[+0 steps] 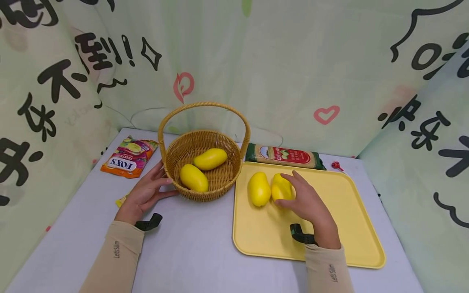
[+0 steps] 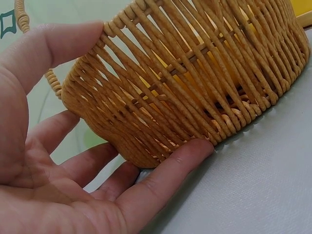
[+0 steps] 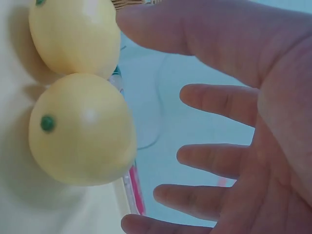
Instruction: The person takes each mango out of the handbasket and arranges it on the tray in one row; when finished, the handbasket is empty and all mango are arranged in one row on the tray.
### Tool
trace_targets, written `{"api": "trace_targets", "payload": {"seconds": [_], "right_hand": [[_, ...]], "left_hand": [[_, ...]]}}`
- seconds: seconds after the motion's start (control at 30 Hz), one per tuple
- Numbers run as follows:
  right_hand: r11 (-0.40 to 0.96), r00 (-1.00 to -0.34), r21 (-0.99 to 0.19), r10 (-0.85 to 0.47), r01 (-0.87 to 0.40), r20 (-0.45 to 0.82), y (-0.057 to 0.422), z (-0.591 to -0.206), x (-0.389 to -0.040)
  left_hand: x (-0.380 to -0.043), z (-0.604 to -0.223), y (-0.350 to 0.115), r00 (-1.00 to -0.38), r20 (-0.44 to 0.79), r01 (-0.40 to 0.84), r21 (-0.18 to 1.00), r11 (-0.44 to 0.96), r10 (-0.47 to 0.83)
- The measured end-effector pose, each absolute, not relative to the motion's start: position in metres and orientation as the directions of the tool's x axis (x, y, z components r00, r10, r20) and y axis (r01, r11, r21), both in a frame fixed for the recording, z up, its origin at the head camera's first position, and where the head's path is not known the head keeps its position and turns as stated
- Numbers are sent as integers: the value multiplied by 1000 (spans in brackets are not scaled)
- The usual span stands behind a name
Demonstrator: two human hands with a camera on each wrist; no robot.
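My left hand point(image 1: 146, 192) touches the outside of a round wicker basket point(image 1: 205, 196), its thumb at the rim and its other fingers spread along the woven wall point(image 2: 195, 83). Inside the basket lie two yellow mangoes, one at the front left point(image 1: 193, 178) and the other behind it point(image 1: 211, 159). On a yellow tray point(image 1: 271, 240) two more mangoes sit side by side. My right hand point(image 1: 309, 201) is over the right one point(image 1: 281, 188), fingers apart and bent slightly around its far side. In the right wrist view a gap shows between the palm and the nearer mango point(image 3: 83, 129).
Behind the tray lies a long green and red packet point(image 1: 286, 156), with a small red lollipop point(image 1: 336, 165) to its right. An orange snack bag point(image 1: 130, 158) is left of the basket. Part of a small yellow wrapper point(image 1: 120, 201) shows by my left wrist. Printed curtains surround the table.
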State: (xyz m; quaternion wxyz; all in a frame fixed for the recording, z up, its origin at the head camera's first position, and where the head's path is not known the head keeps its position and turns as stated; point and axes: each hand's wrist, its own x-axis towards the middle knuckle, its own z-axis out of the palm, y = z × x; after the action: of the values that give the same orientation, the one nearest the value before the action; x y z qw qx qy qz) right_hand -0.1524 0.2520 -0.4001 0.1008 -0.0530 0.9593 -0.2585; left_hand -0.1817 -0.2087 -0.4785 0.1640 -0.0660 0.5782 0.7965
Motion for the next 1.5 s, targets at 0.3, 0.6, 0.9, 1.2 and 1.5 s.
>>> {"api": "trace_targets", "payload": {"seconds": [0.3, 0.6, 0.9, 1.2, 1.5], "right_hand": [[856, -989, -507, -141, -100, -43, 254, -388, -143], [740, -976, -639, -121, -210, 181, 239, -376, -134], [633, -925, -699, -364, -333, 111, 175, -363, -154], [652, -778, -539, -628, -533, 10, 91, -355, -195], [687, -695, -440, -697, -578, -176, 38, -365, -222]], "left_hand": [[-179, -480, -209, -938, -295, -338, 898, -281, 184], [-180, -481, -207, -939, -291, -335, 895, -295, 183], [-177, -480, -210, -938, -300, -340, 896, -287, 175], [-180, -479, -212, -941, -285, -329, 897, -295, 183], [-180, -481, -210, -939, -280, -328, 905, -271, 201]]}}
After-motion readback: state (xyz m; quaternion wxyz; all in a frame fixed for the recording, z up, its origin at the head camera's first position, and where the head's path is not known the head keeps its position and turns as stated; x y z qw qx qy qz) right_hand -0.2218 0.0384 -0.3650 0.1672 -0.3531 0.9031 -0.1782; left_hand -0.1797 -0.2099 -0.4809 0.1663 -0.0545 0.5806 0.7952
